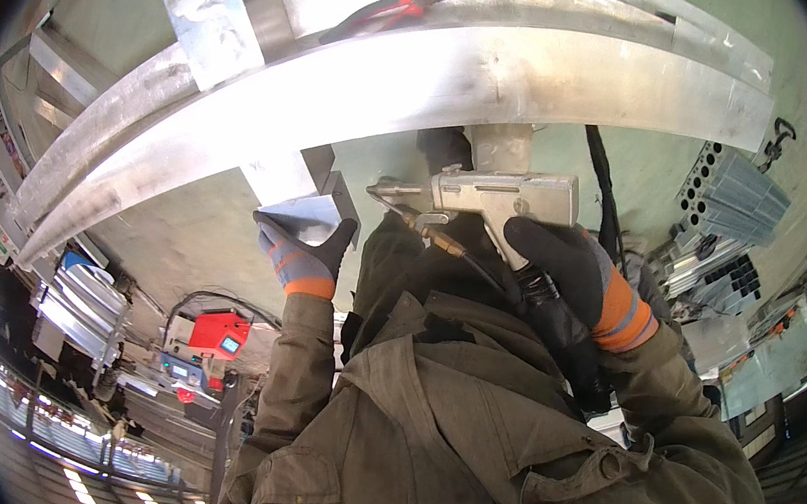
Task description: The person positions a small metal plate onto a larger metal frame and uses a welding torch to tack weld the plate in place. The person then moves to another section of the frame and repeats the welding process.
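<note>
Curving ahead of the left grip [307, 258] and right grip [577, 278], the broad silvery frame [586, 78] gleams, its left half washed out by glare. The right grip is wrapped around the handle of a boxy, pale-metal gun [521, 198], its tapered nozzle [408, 195] pointing left. The left grip clasps a smooth, sharp-edged metal piece [299, 217], bright grey.
</note>
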The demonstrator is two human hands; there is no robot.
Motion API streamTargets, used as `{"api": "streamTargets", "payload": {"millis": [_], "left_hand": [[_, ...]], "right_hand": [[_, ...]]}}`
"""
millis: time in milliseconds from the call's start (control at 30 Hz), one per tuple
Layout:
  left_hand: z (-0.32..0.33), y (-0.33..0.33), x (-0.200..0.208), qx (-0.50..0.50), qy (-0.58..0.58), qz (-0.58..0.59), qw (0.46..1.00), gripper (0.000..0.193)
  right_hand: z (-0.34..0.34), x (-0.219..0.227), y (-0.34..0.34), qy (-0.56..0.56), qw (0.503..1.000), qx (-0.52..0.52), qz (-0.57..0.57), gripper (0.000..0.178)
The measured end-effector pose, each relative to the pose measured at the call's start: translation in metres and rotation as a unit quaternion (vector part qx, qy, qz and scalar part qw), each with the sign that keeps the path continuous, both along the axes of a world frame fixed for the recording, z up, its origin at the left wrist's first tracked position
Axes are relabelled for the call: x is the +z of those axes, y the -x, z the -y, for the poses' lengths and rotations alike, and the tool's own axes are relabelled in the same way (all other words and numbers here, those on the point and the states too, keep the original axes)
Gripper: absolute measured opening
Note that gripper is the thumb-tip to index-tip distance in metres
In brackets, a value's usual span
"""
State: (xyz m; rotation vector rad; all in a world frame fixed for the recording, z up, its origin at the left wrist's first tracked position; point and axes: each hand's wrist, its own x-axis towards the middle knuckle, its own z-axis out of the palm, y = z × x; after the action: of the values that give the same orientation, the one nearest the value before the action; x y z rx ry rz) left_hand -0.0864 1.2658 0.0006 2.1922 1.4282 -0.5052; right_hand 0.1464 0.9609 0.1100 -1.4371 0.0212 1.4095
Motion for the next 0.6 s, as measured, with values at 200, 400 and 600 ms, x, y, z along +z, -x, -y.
{"api": "streamTargets", "payload": {"millis": [200,400,600], "left_hand": [[-0.002,0.016,0.001,0.060,0.017,0.072,0.995,0.146],[-0.009,0.066,-0.018,0.283,0.128,0.102,0.945,0.129],[-0.003,0.105,-0.043,0.517,0.396,0.289,0.701,0.056]], "right_hand": [[-0.048,0.067,-0.025,-0.008,0.993,0.034,0.114,0.040],[-0.115,0.143,-0.034,0.095,0.977,0.140,0.130,0.042],[-0.166,0.191,0.008,0.054,0.908,0.242,0.337,0.041]]}}
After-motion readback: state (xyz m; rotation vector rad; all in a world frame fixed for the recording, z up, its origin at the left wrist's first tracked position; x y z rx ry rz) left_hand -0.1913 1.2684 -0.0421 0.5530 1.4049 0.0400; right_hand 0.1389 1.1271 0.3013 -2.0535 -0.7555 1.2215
